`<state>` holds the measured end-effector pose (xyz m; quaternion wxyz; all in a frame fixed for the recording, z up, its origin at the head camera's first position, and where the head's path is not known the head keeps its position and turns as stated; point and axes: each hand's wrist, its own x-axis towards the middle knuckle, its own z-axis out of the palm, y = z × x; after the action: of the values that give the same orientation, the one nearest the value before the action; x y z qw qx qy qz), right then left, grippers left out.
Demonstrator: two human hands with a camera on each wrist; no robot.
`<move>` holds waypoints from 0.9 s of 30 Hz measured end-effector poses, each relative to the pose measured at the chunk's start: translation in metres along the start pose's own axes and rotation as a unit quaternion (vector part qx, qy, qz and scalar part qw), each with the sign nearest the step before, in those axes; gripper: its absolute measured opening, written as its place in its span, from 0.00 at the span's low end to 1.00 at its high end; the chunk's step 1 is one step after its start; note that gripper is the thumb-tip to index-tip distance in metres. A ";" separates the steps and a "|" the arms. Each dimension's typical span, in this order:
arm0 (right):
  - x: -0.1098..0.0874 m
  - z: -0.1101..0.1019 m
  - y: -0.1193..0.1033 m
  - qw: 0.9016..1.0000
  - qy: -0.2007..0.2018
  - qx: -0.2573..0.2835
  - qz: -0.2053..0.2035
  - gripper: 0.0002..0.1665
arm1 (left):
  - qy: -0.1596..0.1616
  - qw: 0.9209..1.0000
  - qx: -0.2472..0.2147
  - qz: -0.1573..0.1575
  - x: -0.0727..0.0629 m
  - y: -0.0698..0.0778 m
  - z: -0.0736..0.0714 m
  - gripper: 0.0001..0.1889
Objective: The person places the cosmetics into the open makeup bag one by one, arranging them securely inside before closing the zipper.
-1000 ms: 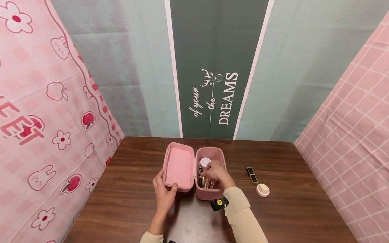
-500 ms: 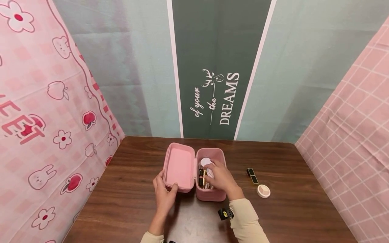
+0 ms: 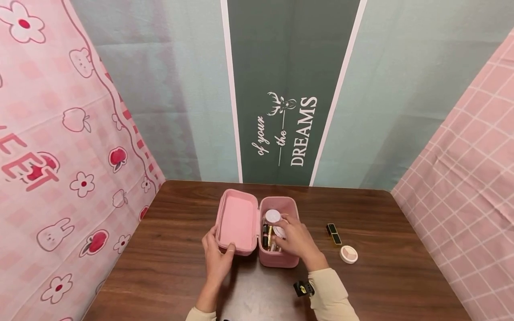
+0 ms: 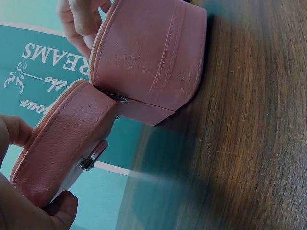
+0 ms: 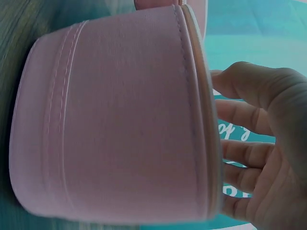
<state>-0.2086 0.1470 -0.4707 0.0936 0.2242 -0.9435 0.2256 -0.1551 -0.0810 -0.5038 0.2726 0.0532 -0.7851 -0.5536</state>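
Note:
A pink zippered cosmetic case lies unfolded on the table, its lid point(image 3: 238, 220) to the left and its body point(image 3: 279, 259) to the right. My left hand point(image 3: 217, 258) holds the lid at its near left corner, thumb on the near rim. My right hand point(image 3: 299, 240) reaches into the body from the right, fingers and thumb spread about a white round item point(image 3: 279, 232). The rim hides the fingertips in the right wrist view, so their grip is unclear. Beside them lie another white round item point(image 3: 273, 216), a black tube point(image 3: 265, 236) and a gold tube point(image 3: 270, 234).
Right of the case, a black and gold lipstick-like box point(image 3: 333, 234) and a round pan of beige tones point(image 3: 349, 254) lie on the wooden table point(image 3: 385, 276). Cloth backdrops stand behind the table and along both sides.
My right hand has drawn back toward the right inside the case and its fingers have spread. The white round item beneath it has come into view. The left hand stays on the lid.

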 end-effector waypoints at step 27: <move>-0.041 -0.017 0.048 0.994 0.076 -0.008 0.078 0.25 | 0.001 1.000 0.006 0.002 -0.001 -0.003 0.001 0.37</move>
<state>-0.1940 0.2089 -0.4860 0.1485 0.1318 -0.9500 0.2408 -0.1553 -0.0807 -0.5067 0.2741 0.0542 -0.7882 -0.5483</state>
